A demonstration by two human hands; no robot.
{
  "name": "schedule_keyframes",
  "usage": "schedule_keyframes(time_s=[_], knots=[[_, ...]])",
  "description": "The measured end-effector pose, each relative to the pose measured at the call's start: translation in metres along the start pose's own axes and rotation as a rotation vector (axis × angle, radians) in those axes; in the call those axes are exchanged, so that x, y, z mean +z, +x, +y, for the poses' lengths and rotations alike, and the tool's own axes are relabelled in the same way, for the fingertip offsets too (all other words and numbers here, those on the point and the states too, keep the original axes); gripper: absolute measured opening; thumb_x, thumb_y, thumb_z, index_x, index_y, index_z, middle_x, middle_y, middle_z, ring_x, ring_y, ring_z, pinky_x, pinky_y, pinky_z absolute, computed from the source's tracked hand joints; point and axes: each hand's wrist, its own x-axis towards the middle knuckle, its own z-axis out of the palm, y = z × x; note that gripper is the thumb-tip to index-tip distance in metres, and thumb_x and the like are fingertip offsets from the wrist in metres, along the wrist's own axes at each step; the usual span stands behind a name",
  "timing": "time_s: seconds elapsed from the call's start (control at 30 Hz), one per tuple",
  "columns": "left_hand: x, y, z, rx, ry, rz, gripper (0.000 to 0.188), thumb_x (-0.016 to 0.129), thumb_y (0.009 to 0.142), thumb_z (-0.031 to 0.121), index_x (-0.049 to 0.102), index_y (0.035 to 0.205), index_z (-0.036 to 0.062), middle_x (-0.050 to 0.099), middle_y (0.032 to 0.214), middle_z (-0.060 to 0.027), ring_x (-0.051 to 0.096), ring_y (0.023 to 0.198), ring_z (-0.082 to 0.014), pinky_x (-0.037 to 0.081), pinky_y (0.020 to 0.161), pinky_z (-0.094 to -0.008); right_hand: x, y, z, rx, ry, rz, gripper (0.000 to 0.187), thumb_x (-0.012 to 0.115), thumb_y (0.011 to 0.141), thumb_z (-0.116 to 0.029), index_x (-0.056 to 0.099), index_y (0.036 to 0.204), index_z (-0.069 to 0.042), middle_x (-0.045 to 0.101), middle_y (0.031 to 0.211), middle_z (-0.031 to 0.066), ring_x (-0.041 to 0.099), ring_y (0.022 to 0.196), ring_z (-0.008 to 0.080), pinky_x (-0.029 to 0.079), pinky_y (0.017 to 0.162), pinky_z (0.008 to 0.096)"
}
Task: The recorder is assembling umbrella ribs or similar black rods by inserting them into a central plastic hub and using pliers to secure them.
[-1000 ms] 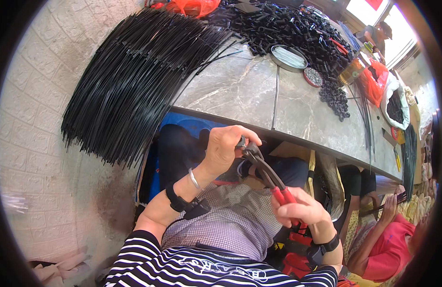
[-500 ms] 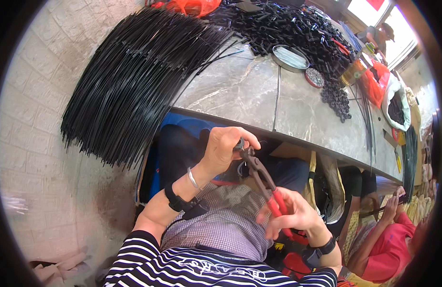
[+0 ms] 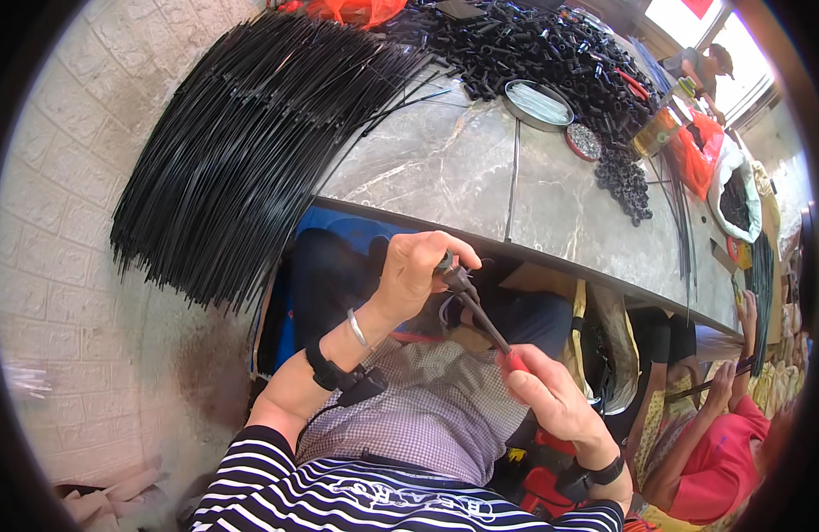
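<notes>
My left hand (image 3: pixel 413 275) is up over my lap, in front of the table's near edge. Its thumb and fingers pinch a small black part (image 3: pixel 444 262). Red-handled pincers (image 3: pixel 486 321) reach up to that part, their jaws at my left fingertips. My right hand (image 3: pixel 551 395) wraps round the handles, which are squeezed together. What lies between the jaws is too small to make out. A thin curved piece (image 3: pixel 445 309) hangs just below the jaws.
Long black rods (image 3: pixel 223 160) lie stacked over the left of the grey table (image 3: pixel 427 168). Behind are heaped black tubes (image 3: pixel 534 53), an oval tin (image 3: pixel 539 104) of thin pale pieces and a round red-rimmed tin (image 3: pixel 584 142). A person in red (image 3: pixel 715 461) sits at right.
The pincers' handles have come together in my right hand and the tool has turned. My left hand stays nearly still. The person at right has raised a hand toward the table.
</notes>
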Motion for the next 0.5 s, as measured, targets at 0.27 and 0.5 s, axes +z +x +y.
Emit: schedule_keyframes(time_s=[0.27, 0.5], knots=[[0.007, -0.001, 0.003, -0.055, -0.016, 0.021, 0.055, 0.045, 0.091, 0.044, 0.069, 0.074, -0.0025, 0.053, 0.057, -0.0005, 0.044, 0.048, -0.0047, 0.031, 0.043, -0.0193, 0.009, 0.009, 0.01, -0.318, -0.518, 0.301, 0.028, 0.067, 0.075, -0.004, 0.052, 0.098, 0.0, 0.062, 0.089, 0.0142, 0.065, 0.067, 0.0292, 0.052, 0.053, 0.035], [0.006, -0.001, 0.003, -0.052, 0.055, 0.012, 0.054, 0.045, 0.091, 0.045, 0.069, 0.075, -0.0011, 0.048, 0.056, 0.0022, 0.04, 0.047, -0.0035, 0.029, 0.043, -0.0181, 0.002, -0.001, 0.001, -0.102, -0.201, 0.048, 0.046, 0.063, 0.089, -0.021, 0.044, 0.124, 0.002, 0.062, 0.085, 0.0155, 0.063, 0.069, 0.0335, 0.047, 0.059, 0.0372]])
